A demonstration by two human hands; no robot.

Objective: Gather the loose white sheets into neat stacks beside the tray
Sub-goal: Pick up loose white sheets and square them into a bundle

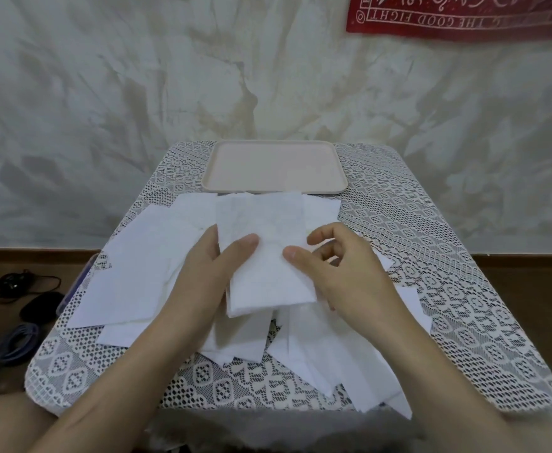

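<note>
A small bundle of white sheets [263, 250] is lifted above the middle of the table. My left hand [215, 266] grips its left edge, thumb on top. My right hand [340, 266] pinches its right edge with thumb on top and fingers curled behind. Several loose white sheets [137, 273] lie scattered and overlapping on the table below, to the left, right and near side. A pale pink tray [274, 168] sits at the far edge of the table, just beyond the sheets, with nothing in it.
The table [447, 289] is small, covered with a white lace cloth, its edges close on every side. A wall stands right behind it. Dark cables and a blue coil [19, 341] lie on the floor at the left.
</note>
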